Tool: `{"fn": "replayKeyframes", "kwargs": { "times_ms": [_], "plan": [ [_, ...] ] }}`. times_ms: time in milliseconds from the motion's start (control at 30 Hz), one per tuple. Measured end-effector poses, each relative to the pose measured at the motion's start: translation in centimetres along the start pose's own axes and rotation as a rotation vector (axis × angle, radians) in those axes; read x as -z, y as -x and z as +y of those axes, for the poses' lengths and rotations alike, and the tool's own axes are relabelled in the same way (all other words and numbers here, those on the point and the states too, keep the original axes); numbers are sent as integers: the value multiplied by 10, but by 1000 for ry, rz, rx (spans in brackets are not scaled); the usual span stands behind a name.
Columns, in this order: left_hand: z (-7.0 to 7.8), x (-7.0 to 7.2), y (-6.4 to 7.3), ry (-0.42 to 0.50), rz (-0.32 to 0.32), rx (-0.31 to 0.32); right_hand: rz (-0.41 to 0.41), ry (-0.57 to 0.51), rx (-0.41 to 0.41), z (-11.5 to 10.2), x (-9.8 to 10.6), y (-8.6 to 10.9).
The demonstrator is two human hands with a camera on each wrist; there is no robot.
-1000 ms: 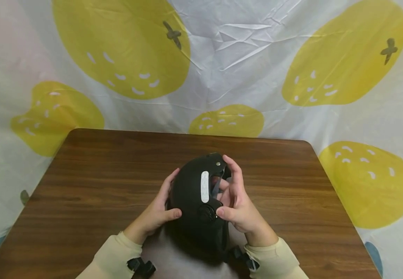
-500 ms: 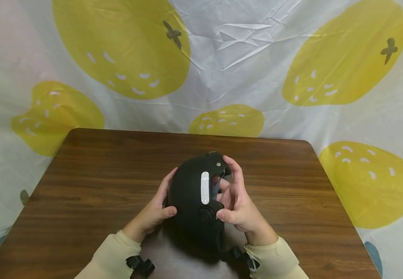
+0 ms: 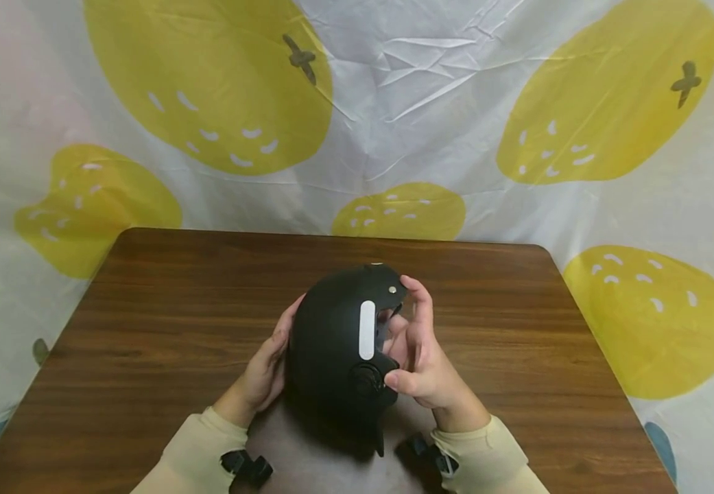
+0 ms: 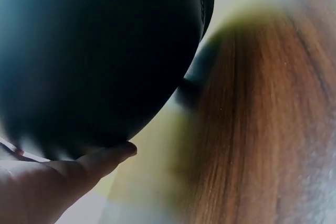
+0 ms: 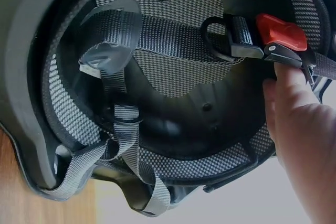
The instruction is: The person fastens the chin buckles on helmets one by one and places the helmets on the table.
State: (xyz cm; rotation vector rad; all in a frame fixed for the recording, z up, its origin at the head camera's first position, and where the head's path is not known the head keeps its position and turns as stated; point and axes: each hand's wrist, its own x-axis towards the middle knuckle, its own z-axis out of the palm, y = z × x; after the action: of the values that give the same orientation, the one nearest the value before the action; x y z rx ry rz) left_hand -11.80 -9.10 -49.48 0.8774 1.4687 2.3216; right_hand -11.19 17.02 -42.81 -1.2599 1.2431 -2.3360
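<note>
A black helmet [image 3: 332,336] with a white strip [image 3: 366,330] and a round side disc is held up over the middle of the table, its opening facing right. My left hand [image 3: 264,370] lies against the shell's left side, fingers extended along it; in the left wrist view a finger [image 4: 100,163] lies straight beneath the dark curved shell. My right hand [image 3: 421,357] grips the opening's rim, thumb beside the disc and index finger at the upper edge. Inside, the right wrist view shows mesh lining, grey straps [image 5: 126,129] and a red buckle [image 5: 283,32] beside my right hand.
The brown wood-grain table [image 3: 196,295] spreads out on both sides of the helmet. Behind it hangs a white cloth [image 3: 394,130] printed with yellow fruit. Dark wrist-worn devices [image 3: 247,468] sit at both cuffs.
The helmet has turned slightly and its lower end has risen. My left hand has slid left and down around the shell, and its thumb has left the near face. My right hand keeps its grip.
</note>
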Motion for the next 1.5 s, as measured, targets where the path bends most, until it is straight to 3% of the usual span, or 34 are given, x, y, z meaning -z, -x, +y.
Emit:
{"fn": "replayKeyframes", "kwargs": {
  "times_ms": [367, 900, 1500],
  "plan": [
    [2, 4, -1, 21, 16, -5, -22, -38, 40, 7, -1, 0],
    [5, 8, -1, -2, 53, 27, 38, -114, 117, 18, 1, -1],
    [4, 7, 0, -13, 67, 22, 7, -77, 188, 27, 3, 0]
  ]
}}
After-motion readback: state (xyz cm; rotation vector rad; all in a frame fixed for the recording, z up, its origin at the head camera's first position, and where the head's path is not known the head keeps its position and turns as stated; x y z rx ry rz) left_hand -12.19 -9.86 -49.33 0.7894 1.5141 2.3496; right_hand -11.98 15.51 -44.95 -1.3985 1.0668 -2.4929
